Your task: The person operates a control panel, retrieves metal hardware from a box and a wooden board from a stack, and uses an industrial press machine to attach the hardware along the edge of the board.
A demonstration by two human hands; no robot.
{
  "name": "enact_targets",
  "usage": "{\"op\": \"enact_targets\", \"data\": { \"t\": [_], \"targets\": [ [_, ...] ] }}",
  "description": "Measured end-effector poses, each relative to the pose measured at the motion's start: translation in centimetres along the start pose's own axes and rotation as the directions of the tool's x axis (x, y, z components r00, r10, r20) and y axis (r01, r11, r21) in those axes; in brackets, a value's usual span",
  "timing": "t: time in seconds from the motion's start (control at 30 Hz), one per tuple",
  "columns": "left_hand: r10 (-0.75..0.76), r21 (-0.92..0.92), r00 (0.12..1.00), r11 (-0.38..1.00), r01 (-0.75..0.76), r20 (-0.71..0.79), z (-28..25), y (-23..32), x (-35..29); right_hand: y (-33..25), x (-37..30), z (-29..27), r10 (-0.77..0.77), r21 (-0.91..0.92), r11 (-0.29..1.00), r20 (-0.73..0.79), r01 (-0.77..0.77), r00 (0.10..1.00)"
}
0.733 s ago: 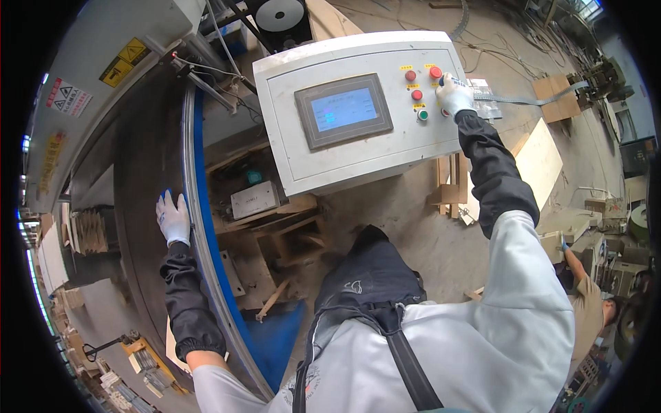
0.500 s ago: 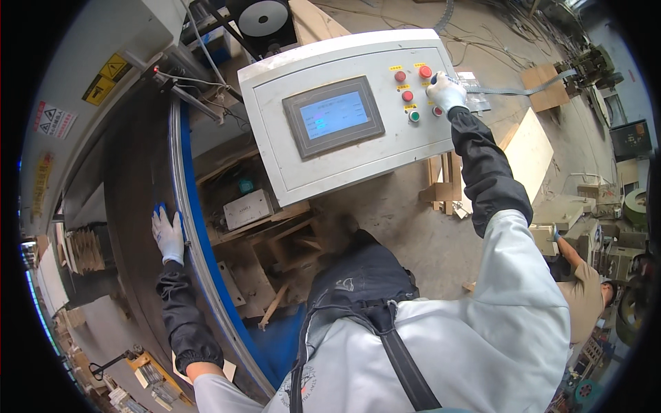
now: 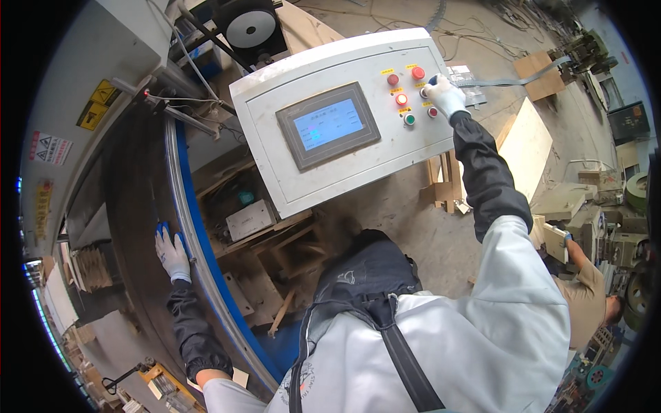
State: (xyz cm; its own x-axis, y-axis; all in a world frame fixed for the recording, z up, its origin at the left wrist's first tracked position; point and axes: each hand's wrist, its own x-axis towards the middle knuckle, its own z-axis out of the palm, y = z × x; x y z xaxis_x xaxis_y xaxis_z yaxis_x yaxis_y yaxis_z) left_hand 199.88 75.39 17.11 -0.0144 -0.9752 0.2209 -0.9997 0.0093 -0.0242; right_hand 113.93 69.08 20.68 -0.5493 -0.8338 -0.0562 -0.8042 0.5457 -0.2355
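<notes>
A white control panel (image 3: 323, 82) with a blue touch screen (image 3: 328, 124) and a cluster of red, green and grey buttons (image 3: 406, 103) stands in front of me. My right hand (image 3: 445, 96), in a white glove, rests on the panel's right edge with a finger against one button beside the red ones. My left hand (image 3: 171, 252), also gloved, lies flat with fingers spread on the curved blue-edged rim (image 3: 184, 206) of a large dark machine at the left. Neither hand holds anything.
A black wheel (image 3: 250, 27) sits above the panel. Wooden boards and blocks (image 3: 530, 144) lie on the concrete floor at right. Another person (image 3: 585, 289) crouches at the right edge by machinery. Yellow warning labels (image 3: 93, 113) mark the machine housing. A small box (image 3: 251, 219) sits under the panel.
The view has shifted, so the panel sits lower and more central. My right hand stays on the buttons; my left hand has slid along the machine rim.
</notes>
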Motion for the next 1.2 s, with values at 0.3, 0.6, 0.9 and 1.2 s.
{"op": "enact_targets", "data": {
  "t": [0.3, 0.6, 0.9, 1.2],
  "targets": [
    [-0.053, 0.021, 0.998, 0.998, 0.053, 0.023, -0.5, 1.0, 0.3, -5.3, -12.8, 1.8, -0.386, 0.529, 0.663, -0.365, 0.530, 0.847],
    [-0.030, -0.015, 1.000, 0.999, 0.030, 0.001, -0.7, 1.7, 0.4, -9.4, -21.3, 7.0, -0.544, 0.518, 0.547, -0.377, 0.657, 0.750],
    [0.017, -0.015, 1.000, 1.000, -0.017, -0.017, -1.2, 1.0, -0.3, -11.9, -20.4, 7.1, -0.497, 0.601, 0.534, -0.347, 0.595, 0.795],
    [-0.024, 0.006, 0.999, 1.000, 0.024, -0.028, -0.5, 1.1, 0.5, -11.9, -19.7, 7.0, -0.434, 0.645, 0.545, -0.329, 0.535, 0.839]
  ]
}}
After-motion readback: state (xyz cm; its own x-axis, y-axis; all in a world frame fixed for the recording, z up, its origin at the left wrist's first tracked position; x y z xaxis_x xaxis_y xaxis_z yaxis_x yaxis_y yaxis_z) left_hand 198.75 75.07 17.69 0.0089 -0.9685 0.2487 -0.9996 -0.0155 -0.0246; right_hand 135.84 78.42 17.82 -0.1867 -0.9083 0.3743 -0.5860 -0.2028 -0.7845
